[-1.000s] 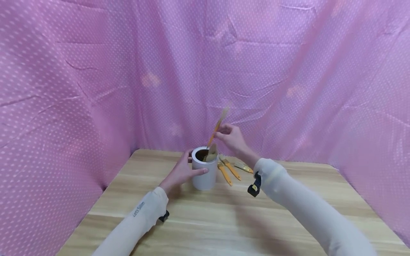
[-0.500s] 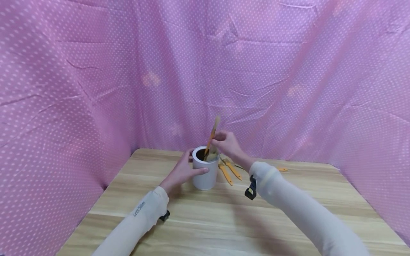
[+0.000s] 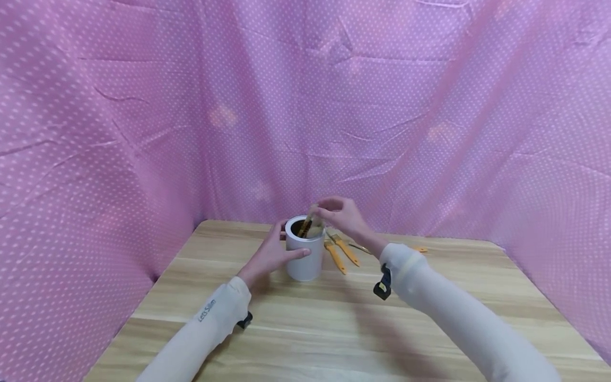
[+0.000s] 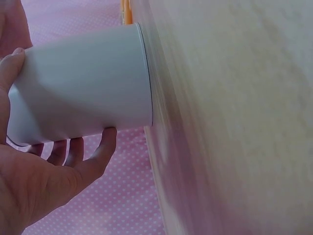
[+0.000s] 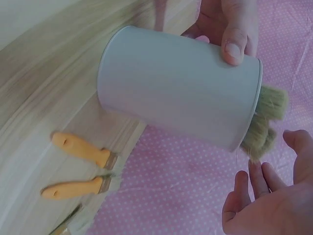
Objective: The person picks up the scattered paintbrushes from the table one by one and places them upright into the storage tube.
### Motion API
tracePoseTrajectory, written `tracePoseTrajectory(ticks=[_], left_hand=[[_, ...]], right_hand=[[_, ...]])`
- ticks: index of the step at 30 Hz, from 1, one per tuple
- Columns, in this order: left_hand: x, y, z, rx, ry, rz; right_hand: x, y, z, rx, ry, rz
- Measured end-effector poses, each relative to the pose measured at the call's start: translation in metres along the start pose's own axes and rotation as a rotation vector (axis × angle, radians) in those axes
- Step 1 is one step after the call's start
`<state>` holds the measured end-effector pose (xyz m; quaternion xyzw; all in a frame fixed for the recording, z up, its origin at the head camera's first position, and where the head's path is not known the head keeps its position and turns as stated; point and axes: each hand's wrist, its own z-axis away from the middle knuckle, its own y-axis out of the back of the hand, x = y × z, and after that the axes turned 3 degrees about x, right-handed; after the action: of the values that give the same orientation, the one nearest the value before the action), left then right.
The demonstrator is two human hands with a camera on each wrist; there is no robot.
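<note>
A white can stands upright on the table, its open mouth dark inside. My left hand grips it from the left, thumb on the near side and the other fingers round the far side, as the left wrist view also shows. Several paintbrushes stand in the can, pale bristles up above the rim. My right hand hovers at the mouth beside these bristles. In the right wrist view its thumb is apart from the bristles, and a fingertip is at or very near them. The brush handles are hidden inside the can.
Two orange-handled brushes lie just right of the can, handles toward me. Another brush's orange handle end shows beyond my right wrist, partly covered. Pink dotted cloth hangs behind and beside the wooden table.
The brush in my right hand has gone down into the can, handle first, and the fingers have let go of it. My left hand has stayed on the can.
</note>
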<state>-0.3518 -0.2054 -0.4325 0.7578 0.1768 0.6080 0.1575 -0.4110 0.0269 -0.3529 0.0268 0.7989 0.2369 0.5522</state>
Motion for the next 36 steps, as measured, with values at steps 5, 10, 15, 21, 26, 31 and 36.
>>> tracePoseTrajectory(ticks=[5,10,15,21,26,31,36], left_hand=[[0.002,0.002,0.001,-0.006,-0.005,-0.011],[0.000,0.003,-0.002,-0.005,-0.005,-0.034],[-0.004,0.004,-0.002,-0.007,-0.018,-0.031],[-0.005,0.003,-0.001,-0.022,-0.018,-0.012],[-0.003,0.001,0.000,-0.019,0.007,-0.024],[-0.001,-0.002,0.000,-0.015,0.011,-0.034],[-0.001,-0.002,0.001,-0.016,-0.007,-0.028]], right_hand=[[0.009,0.022,0.005,0.036,-0.013,0.029],[0.025,0.052,0.015,0.056,-0.038,0.063],[0.046,0.078,0.029,0.065,-0.072,0.106],[0.080,0.105,0.049,0.068,-0.108,0.139],[0.109,0.128,0.069,0.072,-0.135,0.199],[0.132,0.151,0.095,0.071,-0.118,0.308],[0.152,0.170,0.114,0.050,-0.048,0.453]])
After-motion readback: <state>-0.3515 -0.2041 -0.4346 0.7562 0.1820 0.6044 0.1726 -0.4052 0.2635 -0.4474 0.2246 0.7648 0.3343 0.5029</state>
